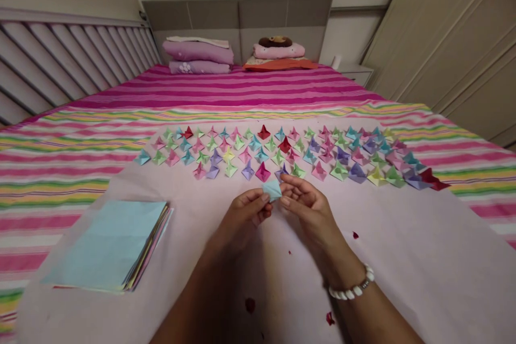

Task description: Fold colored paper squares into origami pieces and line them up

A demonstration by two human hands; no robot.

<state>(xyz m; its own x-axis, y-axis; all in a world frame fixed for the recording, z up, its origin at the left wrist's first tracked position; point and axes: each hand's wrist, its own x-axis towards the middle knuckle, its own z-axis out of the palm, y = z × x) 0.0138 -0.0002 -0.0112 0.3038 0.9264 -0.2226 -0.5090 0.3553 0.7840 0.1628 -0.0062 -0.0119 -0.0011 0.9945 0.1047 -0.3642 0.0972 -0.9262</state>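
A small light-blue folded paper (272, 190) is held up between my two hands, just in front of the rows of folded paper pieces. My left hand (252, 207) pinches its left side between thumb and fingers. On the other side, my right hand (304, 199) has its thumb and fingertips closed at the right edge of the paper. Behind it stand many small origami boats in several colours, among them a magenta boat (263, 171) and a purple boat (248, 171).
A stack of coloured paper sheets (116, 236) lies at left on the pale sheet (403, 258). Small red scraps (330, 319) are scattered near my forearms. Beneath is a striped bedspread (475, 183). Folded purple bedding (197, 52) sits by the headboard (213, 16).
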